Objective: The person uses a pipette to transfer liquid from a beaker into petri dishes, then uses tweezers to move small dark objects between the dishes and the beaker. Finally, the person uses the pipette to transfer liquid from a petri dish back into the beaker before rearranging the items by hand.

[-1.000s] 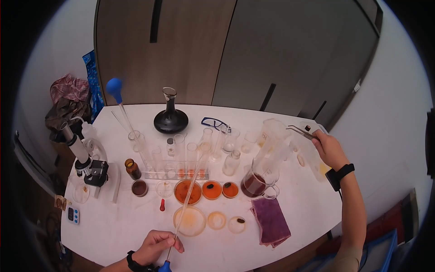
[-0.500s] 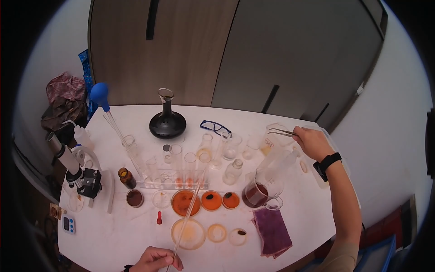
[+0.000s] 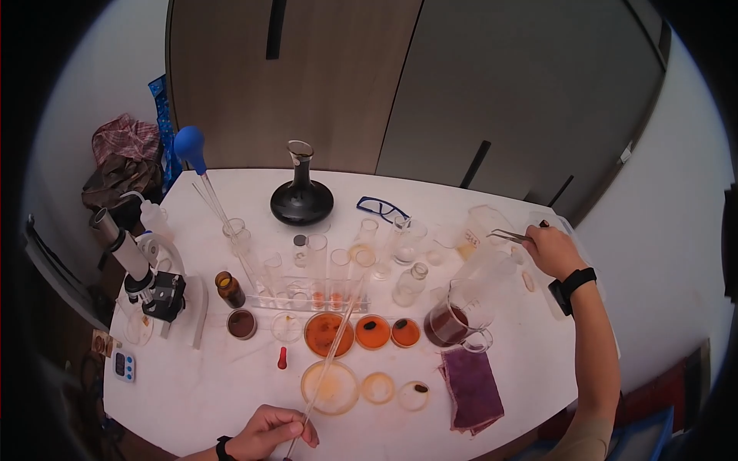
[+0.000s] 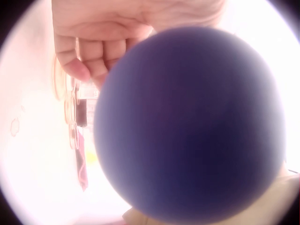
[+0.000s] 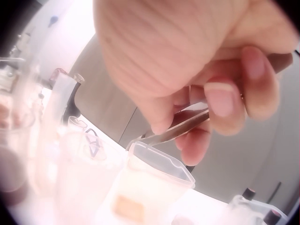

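My left hand (image 3: 269, 432) pinches the glass stem of a long pipette (image 3: 329, 357). The stem slants up across a pale petri dish (image 3: 338, 399) and a dark orange petri dish (image 3: 342, 339) in the head view. Its blue rubber bulb (image 4: 192, 126) fills much of the left wrist view. At the right side of the table, my right hand (image 3: 552, 251) grips metal tweezers (image 3: 513, 237) with bent tips. In the right wrist view the tweezers (image 5: 176, 130) reach the rim of a clear plastic container (image 5: 157, 180), their tips partly hidden behind it.
Small orange dishes (image 3: 373, 333) stand beside a beaker of dark red liquid (image 3: 447, 323) and a folded purple cloth (image 3: 473, 388). Behind them are a test tube rack (image 3: 269, 302), a glass bottle (image 3: 410, 286) and a black-filled decanter (image 3: 302, 201). A microscope (image 3: 157, 292) is at left.
The tweezers and right hand swing left over the plastic container, then draw back slightly right. The left hand keeps its pinch on the pipette, whose bulb has left the head view. The head camera shifts.
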`<action>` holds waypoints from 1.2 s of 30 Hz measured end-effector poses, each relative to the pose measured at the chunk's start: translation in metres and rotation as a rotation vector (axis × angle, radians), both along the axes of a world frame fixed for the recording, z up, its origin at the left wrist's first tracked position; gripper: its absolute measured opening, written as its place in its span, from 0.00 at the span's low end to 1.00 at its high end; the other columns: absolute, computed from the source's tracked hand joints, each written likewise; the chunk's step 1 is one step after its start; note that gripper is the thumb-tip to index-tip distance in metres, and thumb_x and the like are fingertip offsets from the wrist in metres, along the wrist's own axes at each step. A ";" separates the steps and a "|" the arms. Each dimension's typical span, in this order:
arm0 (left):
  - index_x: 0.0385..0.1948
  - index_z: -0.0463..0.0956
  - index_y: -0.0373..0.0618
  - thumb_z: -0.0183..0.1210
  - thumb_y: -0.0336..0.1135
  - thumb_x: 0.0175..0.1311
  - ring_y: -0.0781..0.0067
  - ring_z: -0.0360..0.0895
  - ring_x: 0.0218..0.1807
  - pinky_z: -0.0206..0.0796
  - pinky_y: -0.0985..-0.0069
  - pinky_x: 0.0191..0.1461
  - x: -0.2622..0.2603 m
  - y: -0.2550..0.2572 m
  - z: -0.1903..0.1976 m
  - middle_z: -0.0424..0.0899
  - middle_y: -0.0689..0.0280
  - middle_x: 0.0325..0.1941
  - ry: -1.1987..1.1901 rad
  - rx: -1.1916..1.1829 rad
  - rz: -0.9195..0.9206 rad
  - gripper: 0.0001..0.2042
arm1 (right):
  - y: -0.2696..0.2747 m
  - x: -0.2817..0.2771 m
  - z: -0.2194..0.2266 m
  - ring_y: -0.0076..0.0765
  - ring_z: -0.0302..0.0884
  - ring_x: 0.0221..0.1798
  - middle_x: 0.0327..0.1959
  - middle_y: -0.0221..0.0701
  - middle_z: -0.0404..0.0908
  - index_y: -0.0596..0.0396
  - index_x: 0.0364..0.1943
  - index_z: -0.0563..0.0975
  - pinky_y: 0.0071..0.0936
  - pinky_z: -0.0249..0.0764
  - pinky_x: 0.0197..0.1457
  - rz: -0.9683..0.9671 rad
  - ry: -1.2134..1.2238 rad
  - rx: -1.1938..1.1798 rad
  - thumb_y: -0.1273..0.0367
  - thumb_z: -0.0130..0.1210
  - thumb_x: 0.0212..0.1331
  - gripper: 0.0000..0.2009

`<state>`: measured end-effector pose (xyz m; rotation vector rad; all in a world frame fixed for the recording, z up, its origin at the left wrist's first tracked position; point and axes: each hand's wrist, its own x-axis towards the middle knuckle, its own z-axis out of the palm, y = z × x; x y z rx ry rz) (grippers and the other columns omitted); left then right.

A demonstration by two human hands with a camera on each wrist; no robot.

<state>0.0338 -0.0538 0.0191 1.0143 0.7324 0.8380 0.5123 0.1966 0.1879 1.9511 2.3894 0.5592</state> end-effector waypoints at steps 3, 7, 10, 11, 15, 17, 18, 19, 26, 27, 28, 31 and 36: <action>0.31 0.80 0.33 0.54 0.41 0.73 0.65 0.81 0.40 0.71 0.69 0.52 0.000 0.001 -0.003 0.84 0.56 0.36 -0.018 0.009 0.002 0.17 | -0.002 -0.002 -0.005 0.54 0.82 0.38 0.29 0.43 0.82 0.57 0.34 0.79 0.48 0.77 0.42 0.020 0.017 -0.043 0.64 0.56 0.63 0.10; 0.34 0.80 0.33 0.50 0.36 0.75 0.71 0.80 0.45 0.69 0.72 0.55 -0.004 0.002 -0.006 0.84 0.59 0.38 -0.029 -0.018 -0.043 0.15 | 0.004 -0.004 -0.012 0.52 0.82 0.37 0.28 0.42 0.82 0.55 0.35 0.80 0.47 0.78 0.41 -0.012 -0.036 -0.052 0.64 0.57 0.62 0.09; 0.34 0.80 0.33 0.50 0.36 0.76 0.71 0.80 0.44 0.69 0.73 0.56 -0.004 0.003 -0.004 0.84 0.59 0.37 -0.029 -0.006 -0.046 0.15 | 0.007 0.004 -0.017 0.50 0.82 0.36 0.27 0.41 0.82 0.53 0.35 0.81 0.45 0.78 0.41 0.025 -0.075 -0.007 0.64 0.58 0.62 0.08; 0.34 0.80 0.33 0.50 0.36 0.76 0.71 0.80 0.44 0.69 0.73 0.55 -0.004 0.003 -0.002 0.84 0.59 0.37 -0.031 0.001 -0.048 0.15 | 0.006 0.005 -0.016 0.51 0.82 0.36 0.27 0.41 0.82 0.53 0.35 0.81 0.45 0.78 0.41 0.017 -0.066 -0.010 0.63 0.58 0.62 0.08; 0.33 0.80 0.33 0.50 0.36 0.76 0.71 0.79 0.43 0.69 0.73 0.53 -0.004 0.003 -0.002 0.84 0.59 0.37 -0.027 0.005 -0.041 0.15 | -0.003 0.005 -0.010 0.53 0.81 0.38 0.31 0.42 0.83 0.54 0.36 0.79 0.46 0.77 0.41 -0.015 0.005 -0.025 0.63 0.58 0.63 0.09; 0.33 0.80 0.34 0.50 0.35 0.76 0.71 0.79 0.43 0.69 0.73 0.52 -0.003 0.004 -0.002 0.84 0.59 0.36 -0.048 0.030 -0.049 0.15 | -0.015 0.005 -0.003 0.55 0.81 0.39 0.32 0.43 0.83 0.55 0.37 0.78 0.47 0.76 0.42 -0.014 0.060 0.007 0.65 0.56 0.64 0.08; 0.33 0.80 0.34 0.50 0.35 0.76 0.71 0.79 0.43 0.69 0.73 0.52 -0.002 0.002 -0.002 0.84 0.59 0.36 -0.053 0.013 -0.054 0.15 | -0.019 0.009 0.000 0.55 0.80 0.39 0.31 0.43 0.83 0.56 0.38 0.77 0.47 0.75 0.42 0.025 0.054 0.053 0.66 0.55 0.65 0.08; 0.33 0.80 0.34 0.50 0.35 0.75 0.71 0.79 0.43 0.69 0.74 0.53 -0.002 0.001 -0.001 0.84 0.59 0.36 -0.050 0.007 -0.050 0.15 | -0.027 0.009 0.004 0.55 0.80 0.38 0.31 0.42 0.82 0.56 0.38 0.77 0.47 0.75 0.41 0.011 0.046 0.091 0.66 0.55 0.65 0.07; 0.29 0.80 0.33 0.54 0.41 0.72 0.67 0.80 0.38 0.70 0.71 0.49 0.002 0.000 0.001 0.84 0.57 0.33 -0.024 -0.008 -0.018 0.17 | -0.135 -0.008 0.029 0.37 0.71 0.25 0.24 0.39 0.76 0.63 0.39 0.74 0.30 0.68 0.32 0.142 0.467 0.250 0.71 0.50 0.68 0.07; 0.29 0.80 0.33 0.55 0.41 0.72 0.67 0.80 0.38 0.70 0.71 0.49 0.002 0.000 0.000 0.84 0.57 0.33 -0.027 -0.003 -0.015 0.17 | -0.160 -0.017 0.028 0.33 0.69 0.25 0.24 0.38 0.75 0.64 0.40 0.74 0.27 0.67 0.32 0.147 0.498 0.251 0.72 0.50 0.68 0.07; 0.29 0.80 0.33 0.55 0.41 0.72 0.67 0.80 0.38 0.70 0.71 0.49 0.003 0.000 0.000 0.84 0.57 0.33 -0.032 -0.007 -0.014 0.17 | -0.185 -0.027 0.024 0.31 0.70 0.25 0.26 0.38 0.75 0.64 0.40 0.75 0.27 0.67 0.31 0.134 0.510 0.224 0.73 0.52 0.67 0.06; 0.29 0.80 0.34 0.54 0.41 0.72 0.67 0.80 0.38 0.71 0.71 0.48 0.004 0.000 -0.002 0.84 0.57 0.32 -0.024 -0.003 -0.013 0.17 | -0.238 -0.051 -0.002 0.42 0.77 0.25 0.27 0.37 0.79 0.61 0.39 0.77 0.30 0.70 0.29 0.204 0.387 0.031 0.77 0.59 0.57 0.07; 0.30 0.79 0.34 0.51 0.37 0.74 0.70 0.80 0.40 0.69 0.73 0.50 0.006 0.000 -0.006 0.84 0.59 0.33 -0.026 0.009 -0.042 0.16 | -0.262 -0.080 -0.063 0.38 0.77 0.24 0.23 0.30 0.76 0.54 0.36 0.77 0.35 0.67 0.24 0.294 0.178 -0.092 0.71 0.64 0.53 0.09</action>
